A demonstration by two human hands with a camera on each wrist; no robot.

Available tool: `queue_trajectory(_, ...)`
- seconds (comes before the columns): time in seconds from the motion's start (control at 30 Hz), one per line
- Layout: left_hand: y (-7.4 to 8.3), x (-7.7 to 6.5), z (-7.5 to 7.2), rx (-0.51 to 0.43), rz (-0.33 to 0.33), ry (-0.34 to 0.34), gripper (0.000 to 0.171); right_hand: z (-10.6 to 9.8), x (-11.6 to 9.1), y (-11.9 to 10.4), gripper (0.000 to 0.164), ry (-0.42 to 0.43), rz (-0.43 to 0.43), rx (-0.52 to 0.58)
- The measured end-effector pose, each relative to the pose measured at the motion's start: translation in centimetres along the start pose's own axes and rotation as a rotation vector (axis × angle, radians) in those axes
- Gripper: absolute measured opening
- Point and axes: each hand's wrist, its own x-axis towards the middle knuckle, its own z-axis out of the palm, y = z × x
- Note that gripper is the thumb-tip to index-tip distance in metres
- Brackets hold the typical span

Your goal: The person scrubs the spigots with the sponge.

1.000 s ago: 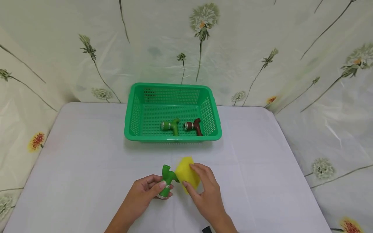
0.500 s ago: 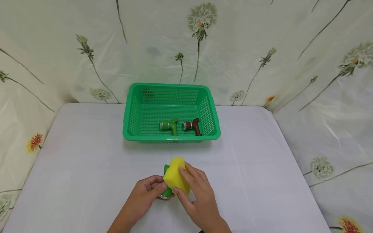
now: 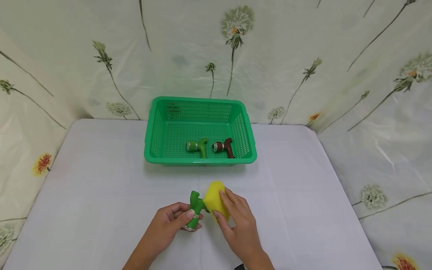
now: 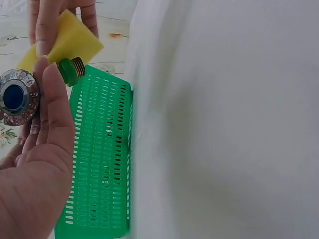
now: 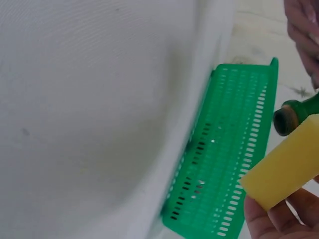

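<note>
Low over the front middle of the white table, my left hand grips a green plastic tap by its ribbed knob. The knob's silver face and the tap's threaded end show in the left wrist view. A yellow sponge is pinched between the thumb and fingers of my right hand. In the head view the sponge overlaps the tap's right branch; whether it presses on it I cannot tell. The right wrist view shows the sponge beside the tap's dark end.
Behind the hands stands a green mesh basket. Inside lie a lighter green tap and a dark brown tap, side by side. White cloth covers the table, and a flower-patterned sheet hangs around its back and sides.
The right hand moved the sponge left across the tap, covering most of it, then back right, baring the upper end again. The left hand keeps its grip, nearly in place.
</note>
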Motion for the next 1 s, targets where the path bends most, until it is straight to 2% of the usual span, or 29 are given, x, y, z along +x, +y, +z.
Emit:
queue_trajectory(0.1,-0.1,0.0,0.1,-0.001,-0.010,0.004,0.039,-0.1,0.1,-0.7,0.055,0.009,-0.005,0.039)
queue_trajectory(0.3,-0.3,-0.1,0.0,0.023,-0.014,0.008,0.039,0.3,0.5,-2.8,0.058,0.025,-0.130,0.111)
queue_trajectory(0.37,-0.4,-0.2,0.0,0.026,-0.005,-0.002,0.038,0.4,0.6,-3.2,0.059,0.026,-0.146,0.117)
queue_trajectory(0.53,-0.3,-0.3,0.1,0.025,-0.014,-0.024,0.039,0.5,0.4,-3.1,0.065,-0.016,-0.112,0.102)
queue_trajectory(0.67,-0.4,-0.3,0.2,0.037,-0.021,-0.011,0.038,0.6,0.2,-2.9,0.067,-0.051,-0.083,0.088)
queue_trajectory(0.87,-0.4,-0.1,0.3,0.042,-0.045,0.010,0.038,0.5,-0.2,-2.7,0.070,-0.064,-0.071,0.072)
queue_trajectory(1.0,-0.4,-0.2,0.3,0.031,-0.037,0.003,0.038,0.4,-0.5,-1.9,0.074,-0.071,-0.065,0.043)
